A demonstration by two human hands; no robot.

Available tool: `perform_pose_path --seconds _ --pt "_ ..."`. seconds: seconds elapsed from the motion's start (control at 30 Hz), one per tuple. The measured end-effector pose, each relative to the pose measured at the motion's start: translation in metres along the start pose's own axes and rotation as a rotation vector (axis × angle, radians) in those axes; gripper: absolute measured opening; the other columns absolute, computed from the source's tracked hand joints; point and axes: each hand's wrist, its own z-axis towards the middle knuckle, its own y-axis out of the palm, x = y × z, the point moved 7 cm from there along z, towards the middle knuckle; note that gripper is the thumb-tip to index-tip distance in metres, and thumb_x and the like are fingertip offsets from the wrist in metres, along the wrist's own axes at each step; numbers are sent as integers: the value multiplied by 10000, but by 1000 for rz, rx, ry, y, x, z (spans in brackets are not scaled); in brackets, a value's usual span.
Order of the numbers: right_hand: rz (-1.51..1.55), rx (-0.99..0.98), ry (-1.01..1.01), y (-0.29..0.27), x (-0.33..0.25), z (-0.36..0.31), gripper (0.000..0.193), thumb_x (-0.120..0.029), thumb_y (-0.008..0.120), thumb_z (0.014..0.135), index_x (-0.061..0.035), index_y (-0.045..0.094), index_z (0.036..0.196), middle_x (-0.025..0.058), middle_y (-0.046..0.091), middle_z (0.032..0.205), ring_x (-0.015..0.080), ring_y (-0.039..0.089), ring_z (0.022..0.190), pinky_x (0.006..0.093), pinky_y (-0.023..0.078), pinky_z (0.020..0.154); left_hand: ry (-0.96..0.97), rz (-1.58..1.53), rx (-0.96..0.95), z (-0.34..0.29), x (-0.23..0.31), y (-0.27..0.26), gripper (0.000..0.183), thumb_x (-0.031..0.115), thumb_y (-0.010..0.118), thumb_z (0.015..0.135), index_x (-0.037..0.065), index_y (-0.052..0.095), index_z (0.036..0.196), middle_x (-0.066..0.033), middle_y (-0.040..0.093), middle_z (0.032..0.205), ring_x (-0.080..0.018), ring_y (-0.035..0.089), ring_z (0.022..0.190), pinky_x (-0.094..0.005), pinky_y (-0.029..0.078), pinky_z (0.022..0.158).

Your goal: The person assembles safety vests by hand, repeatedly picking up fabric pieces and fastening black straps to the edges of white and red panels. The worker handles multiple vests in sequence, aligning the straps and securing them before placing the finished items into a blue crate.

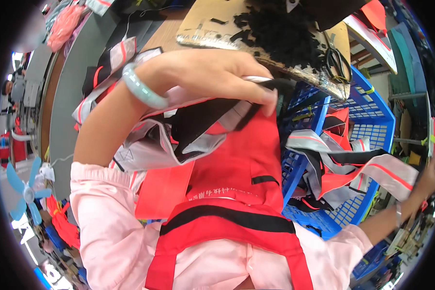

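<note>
My left hand (217, 72), with a pale green bangle at the wrist, reaches across in front of me. Its thumb and fingers are closed on the edge of a black and grey fabric piece (193, 121). Silvery grey and red trimmed parts of that fabric hang in folds over my lap, above a red apron (232, 159). Far off to the right, my right hand (430, 176) is stretched out beside a pale strip with a red stripe (434, 137). Its fingers are small and dim at the picture's rim, so their grip is unclear.
A blue plastic basket (384, 113) at my right holds grey, black and red strips (340, 159); one hangs over its side. Ahead, a worn board (203, 29) carries a heap of black scraps (275, 36) and scissors (336, 63). A blue fan (28, 195) is at the left.
</note>
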Motion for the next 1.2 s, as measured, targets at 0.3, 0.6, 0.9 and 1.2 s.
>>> perform_pose_path --seconds 0.3,0.6,0.9,1.2 --pt "467 -192 -1156 137 -387 -189 302 -174 586 809 -211 657 1100 -22 597 1165 185 485 1193 436 332 1064 18 -176 -212 26 -34 21 339 335 619 894 6 644 817 70 560 717 -25 456 687 -216 397 610" --pt "668 -739 -722 186 -359 -189 133 -131 688 713 -86 623 819 55 589 750 244 585 776 444 426 942 81 302 475 -32 -14 -3 413 394 618 849 0 665 965 -170 637 888 -319 612 848 -372 474 761" --pt "853 -979 -422 196 -354 -150 116 -131 696 765 -26 666 804 102 621 752 259 594 629 342 461 567 123 304 749 -33 -50 62 370 199 719 768 34 621 1085 -81 631 760 -175 607 655 -320 472 610" --pt "1504 -883 111 212 -305 -96 151 -50 603 882 34 642 1002 61 670 916 109 616 808 233 490 721 68 -181 613 -37 -7 -36 208 120 655 866 -55 645 978 -36 651 913 -86 572 855 -234 449 780"
